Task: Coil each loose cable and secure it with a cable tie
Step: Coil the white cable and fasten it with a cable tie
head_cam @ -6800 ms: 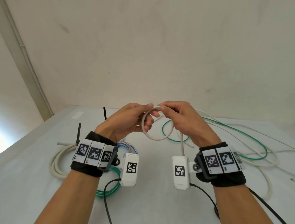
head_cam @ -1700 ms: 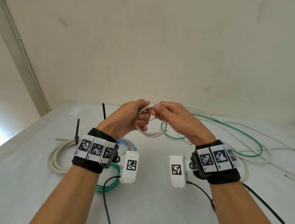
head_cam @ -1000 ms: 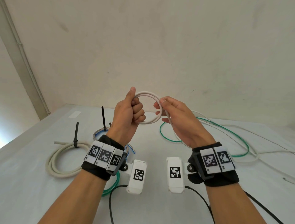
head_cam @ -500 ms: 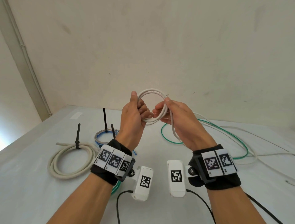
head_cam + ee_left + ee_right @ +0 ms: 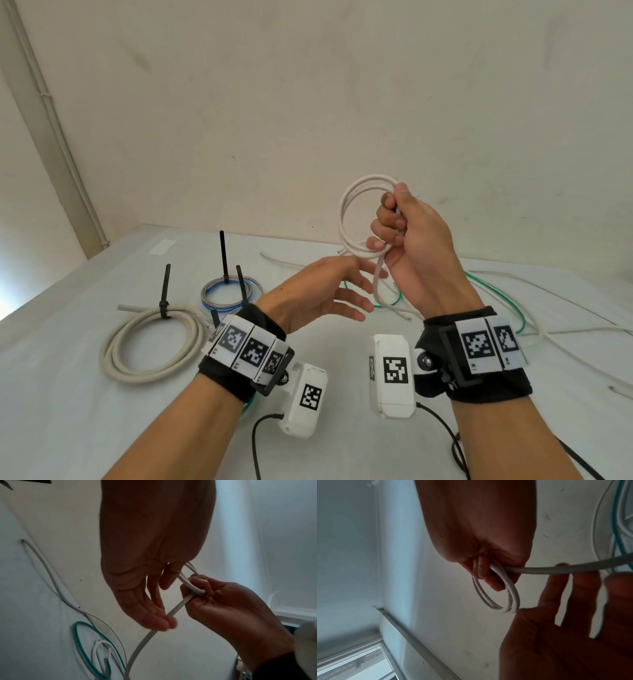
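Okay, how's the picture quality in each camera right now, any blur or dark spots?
Head view: evenly lit and sharp, the thin white cable coil clear, straight wall edges bowed by the wide lens. Left wrist view: left hand backlit, dark. Right wrist view: right hand shadowed, left-hand fingers blurred, window glare bottom left.

Plain cream wall [image 5: 308, 102] rises behind a white table [image 5: 68, 411].

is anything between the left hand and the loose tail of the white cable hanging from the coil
Nothing visible. The left hand is open just below the white coil that the right hand grips, and the loose tail runs right past the left fingertips, with only air between them.
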The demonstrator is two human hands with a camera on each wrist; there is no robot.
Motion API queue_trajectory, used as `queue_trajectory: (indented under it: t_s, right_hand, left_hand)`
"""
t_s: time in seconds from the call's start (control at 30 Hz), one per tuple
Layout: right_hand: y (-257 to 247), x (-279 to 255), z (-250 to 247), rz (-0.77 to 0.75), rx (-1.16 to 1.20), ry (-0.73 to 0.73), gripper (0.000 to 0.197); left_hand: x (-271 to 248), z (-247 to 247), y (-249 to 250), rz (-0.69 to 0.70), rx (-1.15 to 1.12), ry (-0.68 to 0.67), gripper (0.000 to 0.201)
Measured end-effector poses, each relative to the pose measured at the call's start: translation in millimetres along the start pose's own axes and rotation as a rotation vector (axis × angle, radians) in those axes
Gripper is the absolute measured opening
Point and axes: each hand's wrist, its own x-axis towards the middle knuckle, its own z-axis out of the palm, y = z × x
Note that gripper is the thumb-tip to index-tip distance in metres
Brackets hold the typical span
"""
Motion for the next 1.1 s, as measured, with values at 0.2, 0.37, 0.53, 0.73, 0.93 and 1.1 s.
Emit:
queue_trajectory:
  t_s: [0.2,0.37,0.53,0.73,0.93,1.1]
  right_hand:
    - [-6.3,0.8,0.1,-0.072,0.052,0.051,0.035]
    - [-11.1,0.9,-3.3,-0.115,-0.04,0.118,0.035]
    - [-5.5,1.4,-4.6,-0.036,-0.26,0.138,0.034]
    - [0.9,0.0,-6.2,0.15,-0.327,0.076,0.033]
    - [10.7,-2.0,-1.2,0.22,-0.45,-0.014,0.034]
    - [16.8,-1.1,-2.3,0.234,-0.499,-0.041,0.035]
  left_hand:
    - [-3.9,-10.5,3.2,0.06,0.102,0.008,0.019]
    - [-8.3,-23.1,13.2,0.167,0.096,0.095,0.014]
    - [-8.5,-36.5,17.1,0.342,0.082,0.233,0.01]
    - [-7.4,-45.6,18.8,0.45,0.047,0.35,0.023]
    - [-1.6,-43.2,13.7,0.351,0.117,0.434,0.073]
    - [-0.7,-44.8,13.7,0.322,0.071,0.343,0.039]
